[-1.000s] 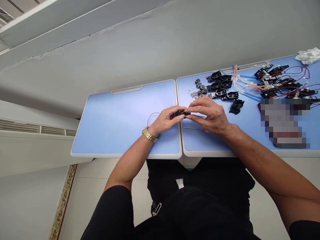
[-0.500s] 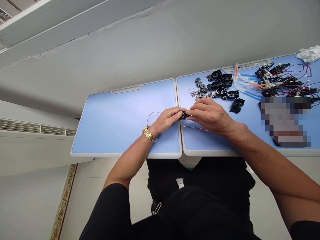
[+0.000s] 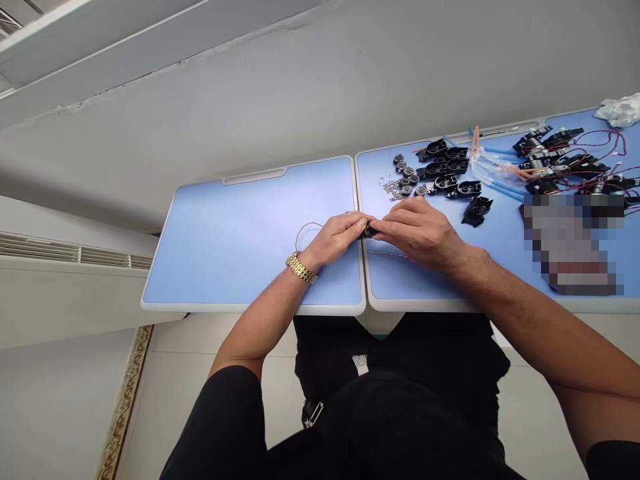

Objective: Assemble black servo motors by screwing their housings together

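Observation:
A small black part (image 3: 369,231) with a round face sits between my two hands, over the seam of two blue tabletops. My left hand (image 3: 341,235) is closed on its left side, with a gold watch on the wrist. From under that hand a thin red wire (image 3: 303,231) loops out to the left. The fingertips of my right hand (image 3: 417,230) press together at the part's right side; whether they pinch anything else is hidden. Below the right hand lies a screwdriver (image 3: 385,254), its thin shaft pointing left and its red handle mostly covered.
Beyond my right hand lie loose screws (image 3: 395,189), several round metal pieces (image 3: 406,175) and several black housings (image 3: 443,167). Farther right are blue tubes (image 3: 500,187), black assemblies with red wires (image 3: 555,160), a blurred flat object (image 3: 570,247) and crumpled white plastic (image 3: 620,110).
My right fingertips have shifted slightly to the left on the black part. The left hand keeps its hold. The whole view has moved very slightly.

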`<state>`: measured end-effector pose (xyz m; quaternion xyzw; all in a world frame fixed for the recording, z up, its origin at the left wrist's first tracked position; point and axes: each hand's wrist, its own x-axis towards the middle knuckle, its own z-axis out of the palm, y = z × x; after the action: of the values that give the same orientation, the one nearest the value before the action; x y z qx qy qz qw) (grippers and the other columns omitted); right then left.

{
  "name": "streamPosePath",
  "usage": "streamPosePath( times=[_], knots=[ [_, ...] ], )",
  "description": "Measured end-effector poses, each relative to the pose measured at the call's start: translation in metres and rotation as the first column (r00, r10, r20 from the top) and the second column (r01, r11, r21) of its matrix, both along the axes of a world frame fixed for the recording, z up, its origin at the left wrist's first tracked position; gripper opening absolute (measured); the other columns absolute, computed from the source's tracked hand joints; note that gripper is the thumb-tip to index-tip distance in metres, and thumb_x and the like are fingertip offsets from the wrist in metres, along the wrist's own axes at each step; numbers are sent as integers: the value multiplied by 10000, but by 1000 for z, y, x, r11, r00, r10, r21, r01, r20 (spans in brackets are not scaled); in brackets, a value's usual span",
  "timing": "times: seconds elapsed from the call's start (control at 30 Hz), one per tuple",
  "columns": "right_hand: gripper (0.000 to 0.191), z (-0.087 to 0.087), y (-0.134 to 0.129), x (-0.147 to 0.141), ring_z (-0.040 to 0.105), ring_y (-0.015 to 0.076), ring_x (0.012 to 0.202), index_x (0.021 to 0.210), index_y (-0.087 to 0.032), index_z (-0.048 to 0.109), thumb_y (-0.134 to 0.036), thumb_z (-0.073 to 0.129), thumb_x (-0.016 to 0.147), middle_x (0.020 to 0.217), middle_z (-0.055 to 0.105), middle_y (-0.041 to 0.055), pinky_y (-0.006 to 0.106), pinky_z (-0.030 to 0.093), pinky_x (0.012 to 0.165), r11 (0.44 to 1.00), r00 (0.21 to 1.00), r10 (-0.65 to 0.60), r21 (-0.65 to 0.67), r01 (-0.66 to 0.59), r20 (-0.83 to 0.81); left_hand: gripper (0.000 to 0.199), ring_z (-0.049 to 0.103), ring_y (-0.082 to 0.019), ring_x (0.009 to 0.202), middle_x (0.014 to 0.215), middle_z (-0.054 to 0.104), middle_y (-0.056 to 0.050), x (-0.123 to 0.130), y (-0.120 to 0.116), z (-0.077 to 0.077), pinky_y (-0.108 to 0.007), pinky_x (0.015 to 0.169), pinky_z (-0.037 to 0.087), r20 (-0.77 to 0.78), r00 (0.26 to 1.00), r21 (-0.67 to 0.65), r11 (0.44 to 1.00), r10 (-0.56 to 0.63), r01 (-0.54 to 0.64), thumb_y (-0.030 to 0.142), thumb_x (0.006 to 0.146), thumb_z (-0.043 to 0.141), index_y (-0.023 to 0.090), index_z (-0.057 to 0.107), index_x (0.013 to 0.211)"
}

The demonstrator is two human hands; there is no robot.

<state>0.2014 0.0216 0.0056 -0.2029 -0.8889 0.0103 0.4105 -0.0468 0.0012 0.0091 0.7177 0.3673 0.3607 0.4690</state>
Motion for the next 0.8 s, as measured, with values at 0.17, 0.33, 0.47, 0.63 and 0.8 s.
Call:
streamPosePath(
  times=[0.17, 0.33, 0.47, 0.63, 0.8],
  knots=[
    [131, -3, 1, -1, 650, 227, 841, 1127, -286, 821, -317, 695, 1113, 889, 810, 35, 430, 501, 800, 998, 999, -5, -56, 7, 35, 537, 703, -239, 1051, 1102, 805, -100, 1, 1, -4, -399, 1011, 527, -21, 1000, -11, 1000, -7, 7, 646, 1139, 531, 210, 845, 1155],
    [150, -3, 0, -4, 608, 213, 790, 1048, -252, 795, -291, 672, 1123, 848, 778, 37, 410, 499, 767, 1000, 999, -8, -5, 8, 40, 527, 707, -235, 1074, 1117, 810, -101, 2, 0, -2, -390, 1038, 528, -6, 1000, -36, 999, 3, -3, 634, 1132, 547, 199, 845, 1150],
    [186, -3, -2, -9, 581, 219, 771, 993, -259, 773, -302, 653, 1129, 810, 739, 36, 415, 496, 770, 999, 999, -42, -17, 42, 18, 527, 699, -233, 1040, 1020, 792, -89, 4, -1, -2, -381, 1001, 543, 32, 998, -96, 994, 46, -43, 643, 1105, 581, 186, 842, 1133],
    [216, -3, -4, -13, 551, 228, 776, 951, -260, 735, -284, 626, 1136, 789, 700, 39, 415, 452, 738, 995, 995, -100, -17, 101, 16, 505, 690, -222, 971, 799, 704, -45, 8, -3, -3, -365, 943, 554, 82, 993, -165, 984, 82, -67, 615, 1096, 605, 165, 835, 1108],
    [235, -2, -5, -16, 519, 228, 771, 905, -255, 680, -275, 633, 1134, 768, 651, 38, 411, 437, 734, 988, 990, -141, 63, 140, 12, 508, 688, -221, 962, 764, 680, -33, 10, -5, -4, -358, 939, 549, 86, 991, -172, 981, 102, -86, 620, 1092, 618, 164, 839, 1131]
  ],
)
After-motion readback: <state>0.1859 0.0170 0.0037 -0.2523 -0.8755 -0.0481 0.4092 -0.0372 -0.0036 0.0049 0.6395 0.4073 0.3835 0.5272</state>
